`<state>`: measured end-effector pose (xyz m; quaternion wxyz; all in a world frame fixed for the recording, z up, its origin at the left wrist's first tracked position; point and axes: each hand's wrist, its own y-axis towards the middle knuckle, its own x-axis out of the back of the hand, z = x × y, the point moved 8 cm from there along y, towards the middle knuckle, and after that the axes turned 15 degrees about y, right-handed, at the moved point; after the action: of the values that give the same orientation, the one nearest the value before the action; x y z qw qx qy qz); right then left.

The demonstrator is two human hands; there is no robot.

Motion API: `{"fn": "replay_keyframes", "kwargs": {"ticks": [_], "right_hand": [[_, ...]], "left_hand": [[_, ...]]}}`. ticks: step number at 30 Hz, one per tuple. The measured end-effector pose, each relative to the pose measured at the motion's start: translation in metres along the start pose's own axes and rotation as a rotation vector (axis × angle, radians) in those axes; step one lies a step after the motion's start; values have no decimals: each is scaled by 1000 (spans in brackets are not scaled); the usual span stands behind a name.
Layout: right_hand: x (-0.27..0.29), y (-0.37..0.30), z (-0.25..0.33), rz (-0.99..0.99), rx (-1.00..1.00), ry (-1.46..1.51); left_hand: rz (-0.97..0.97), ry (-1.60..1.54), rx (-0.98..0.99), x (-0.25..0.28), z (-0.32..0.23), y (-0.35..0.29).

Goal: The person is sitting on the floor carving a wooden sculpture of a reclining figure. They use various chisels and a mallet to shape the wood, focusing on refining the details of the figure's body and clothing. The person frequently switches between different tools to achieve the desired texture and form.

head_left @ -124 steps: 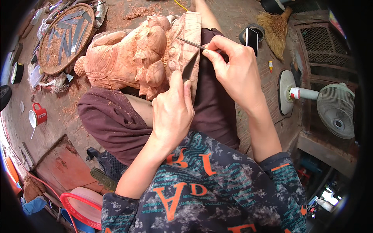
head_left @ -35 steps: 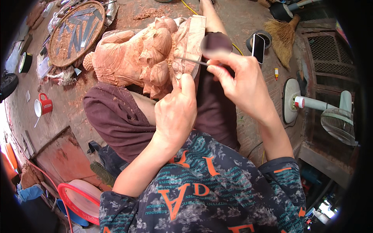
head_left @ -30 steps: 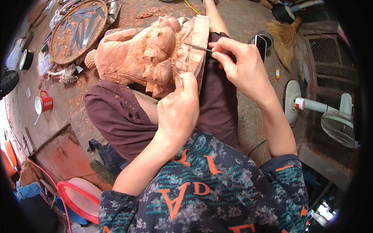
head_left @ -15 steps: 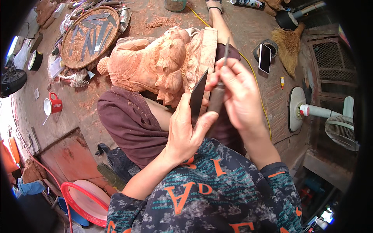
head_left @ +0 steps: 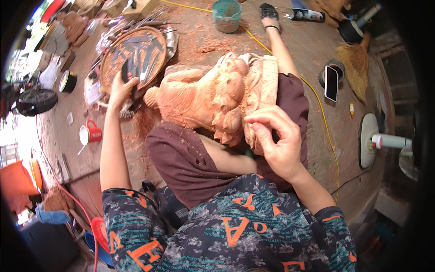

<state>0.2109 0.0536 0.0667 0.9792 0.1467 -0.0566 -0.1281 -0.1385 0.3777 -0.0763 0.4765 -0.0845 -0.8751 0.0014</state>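
A carved wooden figure (head_left: 199, 97) lies on its side across the floor in front of me, its base against my right leg. My left hand (head_left: 120, 90) reaches to the near edge of a round woven tray (head_left: 108, 59) and is closed on a dark flat piece (head_left: 125, 71) with a pointed end. Flat metal blades (head_left: 147, 68) and wood shavings lie in that tray. Above the figure's base, my right hand (head_left: 281, 140) is curled in a pinch, thumb and forefinger close together. Whatever may be between those fingertips is too small to make out.
A red mug (head_left: 93, 134) stands on the left. A teal bucket (head_left: 226, 18) and a spray can (head_left: 306, 14) are at the far side. On the right are a phone (head_left: 331, 84), a straw broom (head_left: 352, 63), a fan (head_left: 369, 140) and a yellow cord (head_left: 322, 109).
My left hand has moved far left to the tray with the dark flat piece. The slim wooden-handled tool has left my right hand, which stays near the figure's base.
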Motion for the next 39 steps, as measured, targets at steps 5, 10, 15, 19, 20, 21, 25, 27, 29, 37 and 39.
{"fn": "replay_keyframes", "kwargs": {"ticks": [5, 10, 15, 19, 20, 21, 25, 27, 29, 37, 39], "right_hand": [[-15, -6, -8, -63, -97, 218], [-37, -12, -20, 14, -317, 471], [-40, -20, -35, 34, -512, 563], [-27, -18, -35, -103, -461, 857], [-26, -17, -38, -114, -481, 891], [-22, -15, -38, -141, -470, 961], [-12, -7, -47, -272, -474, 1001], [-10, -3, -50, -313, -472, 989], [-9, 1, -49, -312, -446, 1027], [32, 70, -1, -138, 79, -174], [16, 97, -6, 61, 128, -283]], "left_hand": [[-22, -226, 19, 25, -68, -47], [485, -533, -370, -9, -181, -209], [502, -326, -439, -24, -204, -255], [802, -421, -473, -27, -212, -261], [915, -685, -500, -23, -222, -264], [959, -991, -419, -17, -227, -264], [475, -1153, -305, -16, -226, -249], [158, -560, -702, -15, -251, -254], [77, -530, -785, -17, -266, -253], [232, -508, -486, -6, -312, -141], [423, -265, -434, -32, -325, -120]]}}
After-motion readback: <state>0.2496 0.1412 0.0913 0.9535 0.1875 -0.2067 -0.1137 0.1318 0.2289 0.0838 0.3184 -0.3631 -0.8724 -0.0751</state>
